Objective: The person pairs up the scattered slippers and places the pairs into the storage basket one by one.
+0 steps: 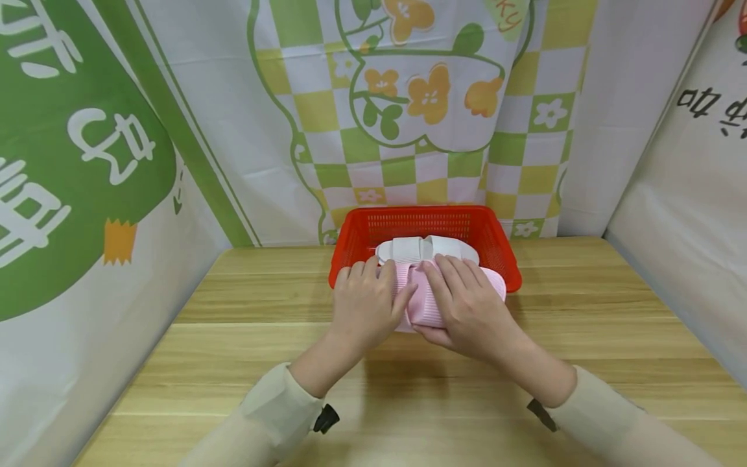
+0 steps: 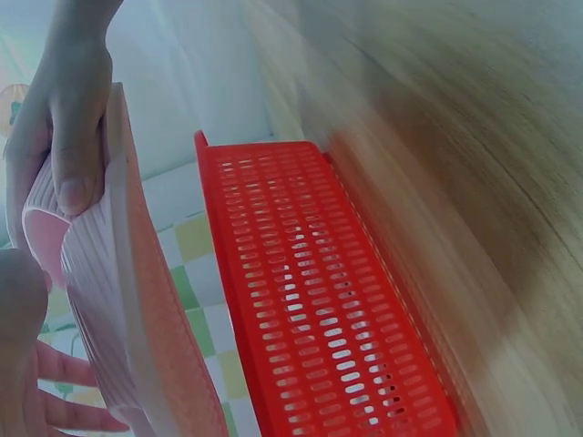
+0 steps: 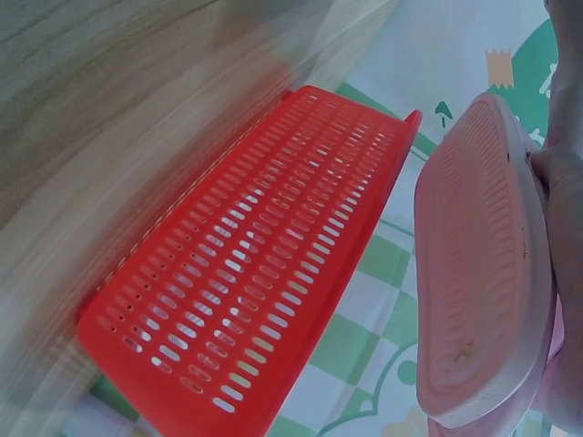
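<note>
I hold the pink slipper (image 1: pixel 428 299) in both hands at the near rim of the red basket (image 1: pixel 502 250), my left hand (image 1: pixel 363 305) and right hand (image 1: pixel 467 308) with fingers (image 1: pixel 449 272) curled round it, just in front of a white slipper (image 1: pixel 420 250) lying in the basket. My wrist cameras show what my head camera cannot: the slipper's bumpy sole (image 3: pixel 469 264) and the basket's slotted wall from outside. The wooden surface (image 1: pixel 233 350) lies bare on both sides of the basket, out to the cloth walls (image 1: pixel 87 194).
</note>
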`<state>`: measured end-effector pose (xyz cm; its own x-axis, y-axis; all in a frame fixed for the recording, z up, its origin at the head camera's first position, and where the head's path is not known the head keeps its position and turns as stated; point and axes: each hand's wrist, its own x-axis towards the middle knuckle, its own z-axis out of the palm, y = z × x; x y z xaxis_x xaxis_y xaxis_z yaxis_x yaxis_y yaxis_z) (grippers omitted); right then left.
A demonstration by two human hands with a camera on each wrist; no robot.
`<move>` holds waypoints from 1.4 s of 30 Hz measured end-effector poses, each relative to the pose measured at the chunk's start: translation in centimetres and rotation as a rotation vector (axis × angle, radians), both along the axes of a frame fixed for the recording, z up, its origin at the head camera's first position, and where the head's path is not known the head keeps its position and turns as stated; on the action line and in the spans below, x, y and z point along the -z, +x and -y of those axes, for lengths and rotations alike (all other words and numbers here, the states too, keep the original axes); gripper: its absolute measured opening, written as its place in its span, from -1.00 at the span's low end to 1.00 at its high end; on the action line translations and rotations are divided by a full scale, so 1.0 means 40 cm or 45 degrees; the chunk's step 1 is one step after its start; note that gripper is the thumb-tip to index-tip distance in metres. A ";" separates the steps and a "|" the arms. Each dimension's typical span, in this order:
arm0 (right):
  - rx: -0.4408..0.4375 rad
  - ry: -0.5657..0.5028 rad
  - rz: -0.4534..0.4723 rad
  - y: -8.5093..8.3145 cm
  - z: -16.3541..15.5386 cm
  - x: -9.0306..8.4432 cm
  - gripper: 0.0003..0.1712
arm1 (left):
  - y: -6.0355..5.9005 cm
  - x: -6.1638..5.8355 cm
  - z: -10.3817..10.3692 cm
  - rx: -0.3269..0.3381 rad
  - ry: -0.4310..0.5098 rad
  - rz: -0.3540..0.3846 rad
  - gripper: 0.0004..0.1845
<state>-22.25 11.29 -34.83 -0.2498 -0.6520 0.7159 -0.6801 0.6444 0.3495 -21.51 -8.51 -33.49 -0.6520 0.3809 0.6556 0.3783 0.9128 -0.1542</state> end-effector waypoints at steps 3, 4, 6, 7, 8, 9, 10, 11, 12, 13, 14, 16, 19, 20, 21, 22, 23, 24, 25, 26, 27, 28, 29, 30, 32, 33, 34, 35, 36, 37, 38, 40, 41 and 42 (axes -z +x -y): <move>-0.002 0.004 0.013 -0.003 -0.005 -0.003 -0.18 | -0.004 0.003 0.007 0.050 -0.004 -0.026 -0.47; 0.000 0.007 0.019 -0.004 -0.006 -0.005 -0.18 | -0.006 0.004 0.010 0.068 -0.004 -0.034 -0.46; -0.002 0.008 0.026 -0.007 -0.010 -0.006 -0.18 | -0.010 0.007 0.015 0.107 -0.002 -0.053 -0.46; -0.001 0.010 0.029 -0.008 -0.012 -0.007 -0.18 | -0.012 0.010 0.019 0.125 -0.002 -0.059 -0.45; -0.001 0.011 0.033 -0.009 -0.014 -0.007 -0.18 | -0.014 0.012 0.022 0.144 0.002 -0.065 -0.45; 0.002 0.014 0.036 -0.010 -0.016 -0.008 -0.18 | -0.016 0.015 0.026 0.159 0.003 -0.069 -0.46; 0.003 0.017 0.040 -0.011 -0.018 -0.008 -0.18 | -0.017 0.017 0.030 0.171 0.007 -0.072 -0.45; 0.006 0.021 0.041 -0.012 -0.020 -0.008 -0.18 | -0.019 0.020 0.034 0.186 0.012 -0.074 -0.45; 0.009 0.025 0.036 -0.013 -0.022 -0.008 -0.17 | -0.020 0.022 0.038 0.197 0.014 -0.080 -0.45; 0.011 0.028 0.036 -0.015 -0.024 -0.008 -0.17 | -0.022 0.025 0.042 0.205 0.018 -0.081 -0.45; 0.011 0.032 0.033 -0.017 -0.026 -0.008 -0.16 | -0.023 0.027 0.047 0.212 0.021 -0.084 -0.45; 0.008 0.033 0.026 -0.021 -0.029 -0.010 -0.16 | -0.026 0.031 0.056 0.222 0.023 -0.090 -0.44; -0.010 0.026 0.009 -0.027 -0.034 -0.012 -0.17 | -0.032 0.038 0.074 0.221 0.015 -0.094 -0.38; -0.012 0.026 0.007 -0.028 -0.035 -0.014 -0.17 | -0.034 0.040 0.080 0.221 0.013 -0.094 -0.36; -0.015 0.022 0.007 -0.029 -0.036 -0.015 -0.17 | -0.036 0.043 0.087 0.221 0.012 -0.098 -0.33; -0.015 0.021 0.007 -0.030 -0.037 -0.017 -0.17 | -0.039 0.046 0.093 0.222 0.012 -0.100 -0.31; -0.014 0.019 0.008 -0.031 -0.039 -0.018 -0.17 | -0.042 0.049 0.100 0.221 0.010 -0.104 -0.28; -0.010 0.018 0.012 -0.032 -0.040 -0.020 -0.17 | -0.044 0.051 0.107 0.225 0.013 -0.110 -0.27; -0.009 0.013 0.015 -0.032 -0.042 -0.022 -0.16 | -0.048 0.054 0.113 0.229 0.017 -0.112 -0.26; -0.003 0.011 0.015 -0.032 -0.044 -0.024 -0.16 | -0.050 0.058 0.120 0.234 0.020 -0.112 -0.26; -0.005 0.003 0.016 -0.034 -0.045 -0.026 -0.16 | -0.053 0.061 0.127 0.241 0.024 -0.114 -0.25; -0.007 -0.004 0.015 -0.035 -0.047 -0.028 -0.16 | -0.056 0.064 0.133 0.250 0.029 -0.111 -0.25; -0.012 -0.012 0.013 -0.037 -0.049 -0.030 -0.17 | -0.059 0.067 0.140 0.252 0.031 -0.110 -0.25; -0.016 -0.019 0.010 -0.039 -0.051 -0.032 -0.17 | -0.062 0.071 0.148 0.253 0.032 -0.106 -0.25; -0.015 -0.024 0.015 -0.042 -0.057 -0.035 -0.17 | -0.069 0.078 0.160 0.251 0.026 -0.098 -0.24; -0.021 -0.031 0.016 -0.044 -0.061 -0.036 -0.17 | -0.072 0.081 0.167 0.251 0.023 -0.093 -0.23; -0.024 -0.036 0.015 -0.046 -0.064 -0.037 -0.17 | -0.077 0.086 0.173 0.249 0.020 -0.090 -0.23; -0.022 -0.037 0.015 -0.048 -0.066 -0.038 -0.17 | -0.081 0.090 0.180 0.241 0.013 -0.087 -0.22; -0.020 -0.039 0.016 -0.050 -0.069 -0.040 -0.16 | -0.086 0.095 0.186 0.239 0.011 -0.081 -0.21; -0.017 -0.040 0.020 -0.052 -0.072 -0.041 -0.16 | -0.090 0.099 0.193 0.238 0.010 -0.076 -0.20; -0.011 -0.040 0.025 -0.054 -0.075 -0.044 -0.16 | -0.095 0.104 0.199 0.236 0.011 -0.067 -0.20; -0.010 -0.049 0.026 -0.058 -0.080 -0.050 -0.16 | -0.105 0.113 0.211 0.221 0.016 -0.053 -0.18; -0.006 -0.050 0.025 -0.060 -0.082 -0.053 -0.15 | -0.110 0.117 0.217 0.208 0.017 -0.039 -0.18; -0.003 -0.052 0.028 -0.062 -0.085 -0.057 -0.15 | -0.115 0.120 0.223 0.200 0.024 -0.024 -0.17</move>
<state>-24.75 14.69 -32.55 -0.2644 -0.6231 0.7361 -0.6891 0.6560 0.3078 -26.11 -17.43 -38.31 -0.5726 0.4651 0.6751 0.5141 0.8452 -0.1463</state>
